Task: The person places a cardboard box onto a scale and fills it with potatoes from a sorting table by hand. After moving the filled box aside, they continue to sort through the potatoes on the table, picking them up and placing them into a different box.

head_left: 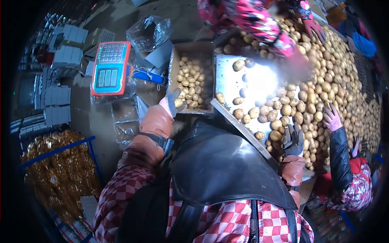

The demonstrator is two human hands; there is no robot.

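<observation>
My left hand, in a grey glove, is at the near left corner of a cardboard box. Its fingers curl around a potato just inside the rim. Many small potatoes lie in the box, which has a liner. On the right, my right hand, gloved too, rests over the potato pile at the near edge of the sorting table. Its fingers are stretched out and slightly apart, touching potatoes; I see none held in it.
A red and blue scale stands left of the box. A wooden board edges the table before me. Another person's blurred arm reaches across from the far side; a pink-gloved hand works at right. A netted sack pile is lower left.
</observation>
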